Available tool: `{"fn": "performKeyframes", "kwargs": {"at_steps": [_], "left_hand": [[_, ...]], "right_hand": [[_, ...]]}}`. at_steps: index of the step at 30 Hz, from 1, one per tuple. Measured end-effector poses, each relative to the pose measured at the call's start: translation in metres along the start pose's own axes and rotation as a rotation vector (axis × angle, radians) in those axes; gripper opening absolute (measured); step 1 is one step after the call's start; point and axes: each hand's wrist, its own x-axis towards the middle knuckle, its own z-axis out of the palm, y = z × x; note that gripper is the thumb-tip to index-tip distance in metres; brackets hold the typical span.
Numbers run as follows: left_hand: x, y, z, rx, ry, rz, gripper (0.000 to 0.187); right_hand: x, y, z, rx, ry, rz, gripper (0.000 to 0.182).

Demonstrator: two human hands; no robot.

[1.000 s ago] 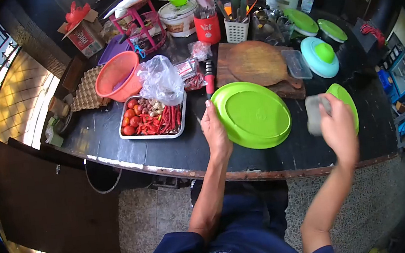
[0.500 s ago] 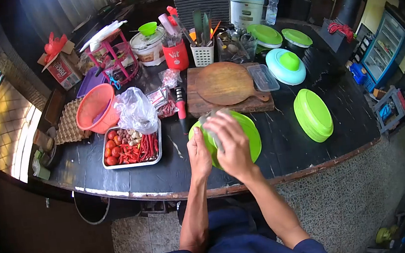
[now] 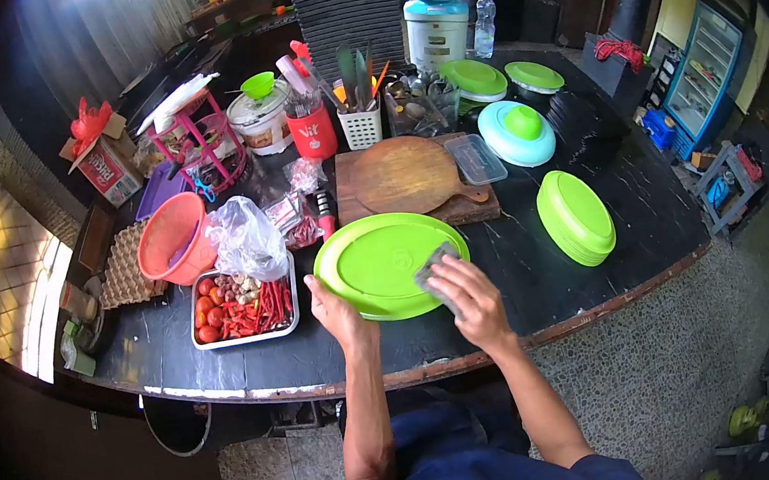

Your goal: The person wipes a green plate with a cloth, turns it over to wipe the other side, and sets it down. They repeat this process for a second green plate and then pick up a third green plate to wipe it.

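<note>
A bright green oval plate [image 3: 378, 264] is tilted up above the black table's front, its face with a raised ring and small emblem turned toward me. My left hand [image 3: 341, 318] grips its lower left edge, thumb on the rim and the other fingers mostly hidden. A folded grey cloth [image 3: 438, 276] is in my right hand [image 3: 473, 301], pressed against the plate's right side. To the right lies a stack of similar green oval plates [image 3: 576, 218]. Left of the held plate stands a white-rimmed tray [image 3: 247, 339] of tomatoes, red chillies, shallots and garlic.
Behind the plate, a round wooden board [image 3: 406, 175] rests on a thicker block. A clear plastic bag [image 3: 247, 238] overlaps the orange basket [image 3: 176, 236]. Farther back are a utensil holder [image 3: 361, 130], a red container [image 3: 312, 133] and a blue lidded dish [image 3: 516, 137]. The table's front edge [image 3: 589, 315] curves around me.
The plate has turned so its face shows more fully. My right hand has moved with the cloth from the plate's upper middle to its right side, and the left hand has shifted left.
</note>
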Motion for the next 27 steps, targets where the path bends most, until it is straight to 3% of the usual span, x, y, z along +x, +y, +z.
{"fn": "performKeyframes", "kwargs": {"at_steps": [4, 6, 9, 16, 23, 25, 27], "left_hand": [[-0.007, -0.004, 0.005, 0.046, -0.010, 0.008, 0.049], [-0.012, -0.007, 0.013, 0.081, -0.012, 0.006, 0.048], [-0.026, -0.018, 0.024, 0.098, -0.010, 0.026, 0.048], [-0.034, -0.028, 0.023, 0.193, -0.083, 0.061, 0.050], [-0.004, -0.002, 0.001, -0.063, 0.040, -0.019, 0.054], [0.001, -0.002, -0.003, -0.122, 0.052, -0.019, 0.055], [0.002, 0.003, 0.000, -0.120, 0.043, -0.026, 0.055]], "right_hand": [[0.009, 0.021, -0.005, -0.095, 0.077, 0.191, 0.053], [0.017, 0.028, 0.003, -0.027, 0.208, 0.479, 0.052], [0.040, 0.002, 0.010, -0.078, 0.206, 0.497, 0.046], [0.060, -0.066, 0.026, 0.271, 0.076, 0.263, 0.048], [0.010, -0.047, 0.009, 0.168, -0.068, -0.119, 0.044], [0.000, -0.032, 0.003, 0.108, -0.001, -0.049, 0.048], [0.002, -0.011, -0.004, 0.001, 0.198, 0.145, 0.040]]}}
